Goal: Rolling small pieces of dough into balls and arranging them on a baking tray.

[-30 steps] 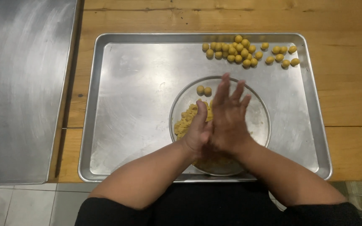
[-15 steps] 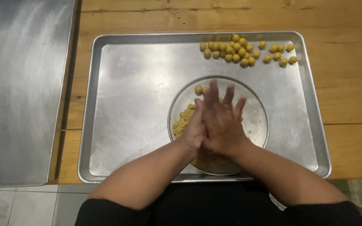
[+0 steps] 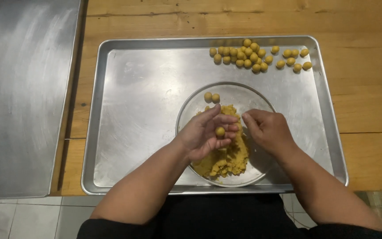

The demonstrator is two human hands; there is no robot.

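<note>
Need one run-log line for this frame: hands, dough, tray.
left hand: open, dough ball on palm | right hand: over bowl, by dough mass | tray: ball cluster far right corner

Bare tray (image 3: 133, 110) lies open left of the glass bowl (image 3: 261, 99); rolled balls (image 3: 255, 55) crowd its far-right corner.

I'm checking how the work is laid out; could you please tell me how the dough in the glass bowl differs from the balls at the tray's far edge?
The dough mass is one rough, crumbly lump; the balls are many small, smooth, round pieces. The mass lies in the glass bowl, under the hands; the balls lie on the bare metal tray, untouched. Both are the same yellow.
</note>
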